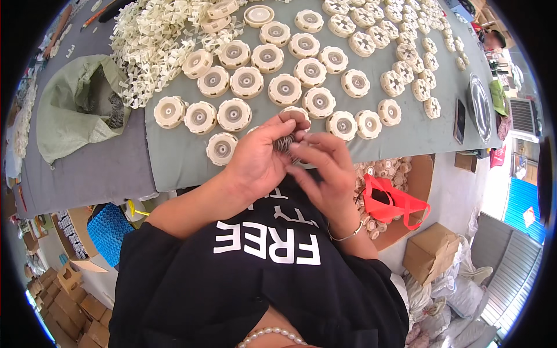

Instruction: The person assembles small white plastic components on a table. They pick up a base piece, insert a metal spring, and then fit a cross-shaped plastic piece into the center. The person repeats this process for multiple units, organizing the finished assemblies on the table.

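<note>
Over the table's near edge, my left hand [261, 152] cups a small bundle of grey metal coil springs [283, 143], its thumb and fingers curled round them. My right hand [328, 168] meets it from the other side, the fingertips pinching at the springs' near end. How many springs there are I cannot tell, as the fingers cover part of them. Just beyond my hands lie several round cream plastic housings [234, 114] with notched rims; many show a coiled spring inside. One housing [297, 114] is partly hidden behind my left fingers.
A heap of small pale plastic clips [154, 40] lies at the far left, beside a green woven sack [75, 110] holding springs. Ribbed cream wheels [362, 43] spread over the far right. A phone [459, 120] lies near the right edge. Below stands a carton of parts [420, 174] with a red bag [386, 200].
</note>
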`<move>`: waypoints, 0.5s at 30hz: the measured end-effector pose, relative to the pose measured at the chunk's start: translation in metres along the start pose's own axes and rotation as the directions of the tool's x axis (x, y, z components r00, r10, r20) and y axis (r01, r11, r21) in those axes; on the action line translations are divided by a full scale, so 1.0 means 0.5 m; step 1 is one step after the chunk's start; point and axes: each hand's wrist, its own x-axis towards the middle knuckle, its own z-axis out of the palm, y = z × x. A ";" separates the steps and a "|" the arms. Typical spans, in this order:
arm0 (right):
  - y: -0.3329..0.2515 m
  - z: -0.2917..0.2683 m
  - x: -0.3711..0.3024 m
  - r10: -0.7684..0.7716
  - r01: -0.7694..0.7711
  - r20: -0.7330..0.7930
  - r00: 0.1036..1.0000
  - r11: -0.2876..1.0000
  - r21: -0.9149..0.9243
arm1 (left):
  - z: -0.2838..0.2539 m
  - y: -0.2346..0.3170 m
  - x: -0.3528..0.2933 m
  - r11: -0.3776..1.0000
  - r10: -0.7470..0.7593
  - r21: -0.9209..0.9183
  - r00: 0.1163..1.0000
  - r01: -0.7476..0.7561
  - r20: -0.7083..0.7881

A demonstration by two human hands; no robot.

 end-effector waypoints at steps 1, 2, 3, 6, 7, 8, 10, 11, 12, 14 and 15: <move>0.006 0.001 0.002 -0.006 0.003 -0.039 0.999 0.998 -0.068 | -0.007 0.001 0.000 1.000 0.018 -0.016 0.999 -0.017 0.044; 0.015 0.002 -0.007 0.083 -0.074 -0.079 0.993 0.991 0.111 | -0.009 -0.003 -0.004 0.999 0.038 0.016 0.999 -0.037 -0.039; 0.025 0.005 -0.017 0.176 -0.140 -0.105 0.979 0.948 0.287 | -0.001 -0.002 -0.009 0.998 0.050 0.045 0.996 -0.047 -0.078; 0.038 0.009 -0.021 0.258 -0.201 -0.085 0.962 0.888 0.413 | 0.007 -0.001 -0.024 0.997 0.051 0.062 0.989 -0.042 -0.139; 0.037 0.009 -0.016 0.251 -0.205 -0.070 0.966 0.897 0.391 | -0.003 -0.003 -0.026 0.999 0.027 0.021 0.992 -0.024 -0.122; 0.026 0.017 -0.013 0.150 -0.139 -0.101 0.984 0.984 0.110 | -0.013 -0.008 -0.028 1.000 0.003 -0.020 0.995 -0.005 -0.104; 0.014 0.079 -0.035 -0.068 0.049 -0.291 0.954 0.996 -0.072 | -0.028 -0.042 -0.019 0.973 -0.041 -0.227 0.999 0.035 -0.022; 0.014 0.104 -0.048 -0.185 0.129 -0.365 0.913 0.976 -0.173 | -0.033 -0.055 -0.019 0.943 -0.056 -0.327 0.998 0.059 0.020; 0.020 0.112 -0.048 -0.140 0.104 -0.433 0.891 0.989 -0.106 | -0.024 -0.054 -0.024 0.947 -0.043 -0.320 0.999 0.037 -0.011; 0.037 0.098 -0.034 -0.117 0.124 -0.395 0.911 0.992 -0.009 | -0.018 -0.027 -0.013 0.985 0.044 -0.164 0.998 -0.052 -0.054; 0.045 0.095 -0.033 -0.098 0.126 -0.373 0.923 0.991 0.051 | -0.021 -0.005 -0.017 0.992 0.090 -0.081 0.992 -0.097 -0.082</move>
